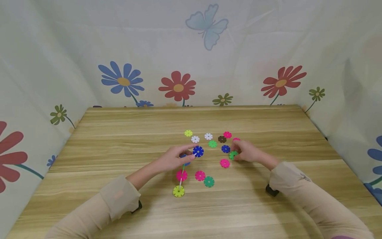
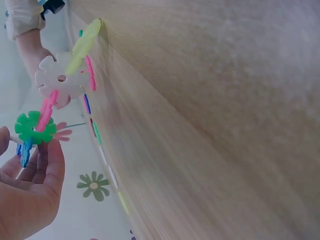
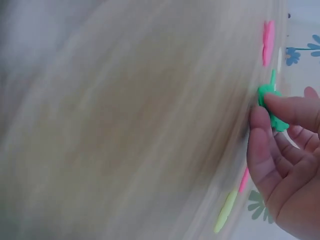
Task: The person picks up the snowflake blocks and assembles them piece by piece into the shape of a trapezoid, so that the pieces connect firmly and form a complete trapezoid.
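Observation:
My left hand (image 1: 174, 159) holds a chain of slotted plastic discs joined edge to edge. Its dark blue disc (image 1: 198, 151) is at the fingertips. A lighter blue disc (image 1: 186, 160), a pink disc (image 1: 181, 175) and a yellow disc (image 1: 178, 191) follow towards me. Among them, a green disc (image 2: 36, 128) and a white disc (image 2: 61, 77) show face-on in the left wrist view. My right hand (image 1: 248, 152) pinches a loose green disc (image 3: 272, 109) between thumb and fingers, low by the tabletop. Fingers partly cover this disc.
Loose discs lie around the middle of the wooden table (image 1: 119, 132): a blue one (image 1: 225, 149), a brown one (image 1: 222, 139), a teal one (image 1: 209, 181), a light green one (image 1: 213, 144), a yellow one (image 1: 188, 133), two white and several pink. A flowered cloth (image 1: 143, 33) hangs behind.

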`<state>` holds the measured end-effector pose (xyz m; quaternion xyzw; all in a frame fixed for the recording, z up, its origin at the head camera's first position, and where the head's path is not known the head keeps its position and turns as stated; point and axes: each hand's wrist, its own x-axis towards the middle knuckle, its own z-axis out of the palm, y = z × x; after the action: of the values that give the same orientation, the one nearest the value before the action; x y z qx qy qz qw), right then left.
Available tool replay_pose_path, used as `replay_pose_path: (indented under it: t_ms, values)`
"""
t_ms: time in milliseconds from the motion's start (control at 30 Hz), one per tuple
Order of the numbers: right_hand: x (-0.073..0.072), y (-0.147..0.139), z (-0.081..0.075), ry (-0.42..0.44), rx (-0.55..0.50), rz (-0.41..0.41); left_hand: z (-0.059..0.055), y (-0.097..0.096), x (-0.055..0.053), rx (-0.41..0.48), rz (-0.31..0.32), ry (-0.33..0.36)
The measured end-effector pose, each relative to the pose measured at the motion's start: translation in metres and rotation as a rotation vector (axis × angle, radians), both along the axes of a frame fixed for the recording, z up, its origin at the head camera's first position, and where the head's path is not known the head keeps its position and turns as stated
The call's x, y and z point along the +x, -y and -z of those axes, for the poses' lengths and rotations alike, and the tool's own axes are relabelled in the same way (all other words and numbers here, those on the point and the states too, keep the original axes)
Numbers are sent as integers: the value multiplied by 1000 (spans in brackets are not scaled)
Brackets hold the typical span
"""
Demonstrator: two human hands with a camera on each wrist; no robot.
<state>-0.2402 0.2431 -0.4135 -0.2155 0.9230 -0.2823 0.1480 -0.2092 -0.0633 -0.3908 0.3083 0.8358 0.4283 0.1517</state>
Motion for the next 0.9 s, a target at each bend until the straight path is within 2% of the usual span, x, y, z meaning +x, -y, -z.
replay_pose_path:
  t_ms: [133, 333, 400, 467, 633, 700, 900]
  values:
    - [5, 7, -6, -11, -102, -6, -5, -1, 3, -2, -2, 9]
    - [12, 26, -22, 1, -323, -20, -30, -4, 16, -2, 10, 16]
    - [14, 33, -26, -18, -369, -22, -35, -4, 19, 4, 17, 17]
    - [17, 40, -30, -23, -416, -16, -31, -4, 16, 16, 25, 14]
    - [25, 54, -38, -51, -496, -10, -6, -2, 3, 34, 38, 12]
    - [27, 59, -41, -64, -510, -14, -1, -2, 1, 35, 42, 12]
    - [30, 68, -43, -52, -531, -19, 1, -3, -2, 64, 47, 43]
